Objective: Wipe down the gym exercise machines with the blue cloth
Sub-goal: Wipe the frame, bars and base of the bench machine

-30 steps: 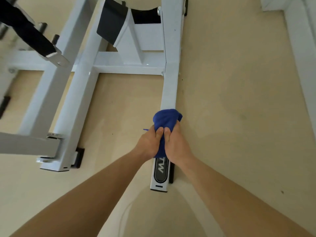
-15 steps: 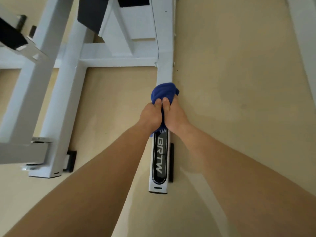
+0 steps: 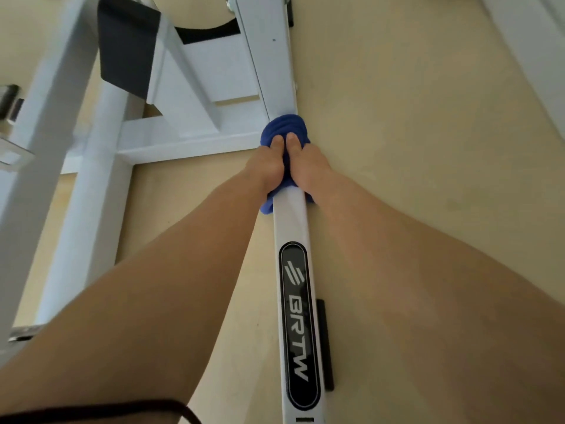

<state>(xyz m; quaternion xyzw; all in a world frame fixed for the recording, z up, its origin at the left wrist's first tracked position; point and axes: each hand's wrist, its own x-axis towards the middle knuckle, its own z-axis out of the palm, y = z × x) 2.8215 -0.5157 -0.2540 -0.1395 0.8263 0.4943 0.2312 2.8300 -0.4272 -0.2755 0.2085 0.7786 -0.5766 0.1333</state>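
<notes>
Left of the grip, a white crossbar (image 3: 189, 145) is joining the base rail (image 3: 290, 218) right at the cloth, and a parallel white beam (image 3: 88, 228) is lying farther out. At the grip, the left hand (image 3: 266, 166) is curling around the blue cloth (image 3: 287, 125) from the rail's left side. The cloth is wrapping over the rail, bunching just beyond the thumbs. The right hand (image 3: 308, 166) is clamping the same cloth from the right side, thumb beside the left thumb. Nearer the person than the grip, a black BRTW label (image 3: 298, 325) is sitting on the rail. Right of the grip, beige floor (image 3: 428, 148) is showing.
</notes>
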